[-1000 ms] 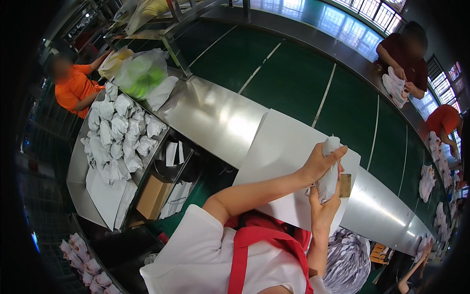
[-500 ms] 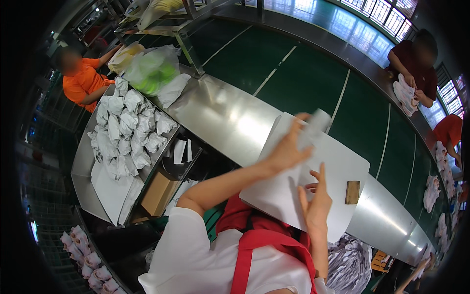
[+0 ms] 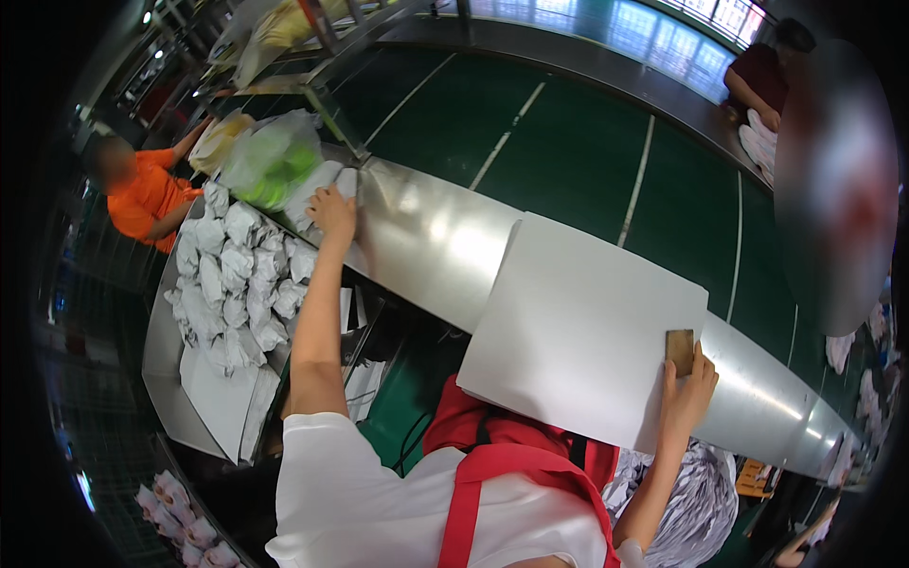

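My left hand (image 3: pixel 331 213) reaches far left, its fingers spread over white paper-wrapped bundles (image 3: pixel 320 185) beside a clear plastic bag with green contents (image 3: pixel 275 170). A stack of white paper sheets (image 3: pixel 578 322) lies in front of me, overhanging the metal ledge. On the stack's right side rests a small brown block (image 3: pixel 679 352), which looks wooden. My right hand (image 3: pixel 689 388) is at its lower end, thumb and forefinger on either side of it. The remaining right-hand fingers are curled over the paper.
A metal tray (image 3: pixel 161 379) at left holds many wrapped white bundles (image 3: pixel 232 275). Beyond the metal ledge (image 3: pixel 426 227) runs a green conveyor belt (image 3: pixel 578 161) with white lines. Crumpled paper (image 3: pixel 682 492) fills a space below right. Co-workers stand at far left and far right.
My left hand has moved from above the paper stack to the far left, carrying a white bundle to the bag's side. My right hand has moved right, to the brown block.
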Available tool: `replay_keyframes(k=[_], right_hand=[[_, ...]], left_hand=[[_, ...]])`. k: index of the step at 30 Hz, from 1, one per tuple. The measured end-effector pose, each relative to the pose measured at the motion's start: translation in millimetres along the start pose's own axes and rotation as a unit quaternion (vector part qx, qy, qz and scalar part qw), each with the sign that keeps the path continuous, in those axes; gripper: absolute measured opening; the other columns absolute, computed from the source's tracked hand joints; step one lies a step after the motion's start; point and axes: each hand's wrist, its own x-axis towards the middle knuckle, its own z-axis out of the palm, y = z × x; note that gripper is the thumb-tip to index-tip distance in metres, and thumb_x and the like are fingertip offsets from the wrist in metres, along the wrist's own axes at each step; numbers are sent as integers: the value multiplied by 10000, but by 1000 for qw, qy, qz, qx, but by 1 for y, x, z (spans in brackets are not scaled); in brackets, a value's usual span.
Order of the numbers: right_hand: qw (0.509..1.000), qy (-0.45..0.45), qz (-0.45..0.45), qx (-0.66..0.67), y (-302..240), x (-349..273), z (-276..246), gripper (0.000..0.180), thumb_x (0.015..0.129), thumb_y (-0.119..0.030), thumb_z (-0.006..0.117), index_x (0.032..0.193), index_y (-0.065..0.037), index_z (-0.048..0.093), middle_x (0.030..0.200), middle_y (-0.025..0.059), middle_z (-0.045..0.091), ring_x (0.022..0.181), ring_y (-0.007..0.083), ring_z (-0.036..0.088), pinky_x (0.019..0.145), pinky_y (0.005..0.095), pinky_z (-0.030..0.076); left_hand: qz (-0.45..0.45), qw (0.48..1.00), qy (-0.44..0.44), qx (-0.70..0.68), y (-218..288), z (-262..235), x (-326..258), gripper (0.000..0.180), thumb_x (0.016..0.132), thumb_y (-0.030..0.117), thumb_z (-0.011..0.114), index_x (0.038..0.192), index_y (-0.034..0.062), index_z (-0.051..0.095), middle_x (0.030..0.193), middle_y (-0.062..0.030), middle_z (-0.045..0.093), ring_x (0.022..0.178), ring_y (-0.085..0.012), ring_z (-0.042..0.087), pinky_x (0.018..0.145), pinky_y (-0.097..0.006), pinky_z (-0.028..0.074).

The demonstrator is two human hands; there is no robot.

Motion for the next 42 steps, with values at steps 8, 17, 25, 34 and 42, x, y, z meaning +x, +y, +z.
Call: replay_keyframes(k=[8, 17, 25, 34, 42], right_hand=[[986, -46, 50, 153, -17, 23, 2, 292, 808, -124, 610, 1064, -31, 504, 1002, 165, 553, 914, 369, 559, 776, 412, 457], [983, -21, 31, 179, 9, 29, -1, 160, 807, -51, 547, 963, -17, 538, 908, 145, 556, 840, 331, 557, 716, 399, 456], [912, -176, 127, 348, 6, 25, -10, 303, 808, -190, 593, 1034, 5, 544, 926, 218, 602, 793, 367, 577, 727, 404, 450], [914, 278, 47, 293, 14, 4, 20, 303, 798, -95, 630, 1093, -56, 569, 863, 122, 606, 767, 247, 596, 688, 324, 482], [655, 287, 537, 447, 187, -216, 121, 144, 911, -144, 490, 952, -37, 578, 722, 36, 584, 543, 63, 504, 444, 214, 393]], left_hand=[[306, 854, 0, -421, 173, -138, -77, 312, 833, 104, 609, 1131, 40, 542, 1151, -143, 538, 1065, -287, 514, 921, -379, 403], [634, 566, -66, -523, 325, -190, -246, 262, 733, 6, 631, 992, 45, 613, 997, -113, 597, 856, -235, 601, 712, -296, 493], [692, 573, -25, -438, 323, -192, -233, 156, 669, -49, 597, 766, 57, 536, 1013, -72, 607, 1178, -265, 493, 1114, -533, 144], [654, 559, -184, -476, 321, -194, -228, 40, 708, -6, 497, 671, 8, 497, 584, -120, 460, 538, -283, 410, 536, -364, 357], [666, 590, -154, -430, 319, -176, -236, 90, 755, -3, 490, 669, 16, 505, 582, -107, 455, 549, -267, 408, 555, -352, 345]])
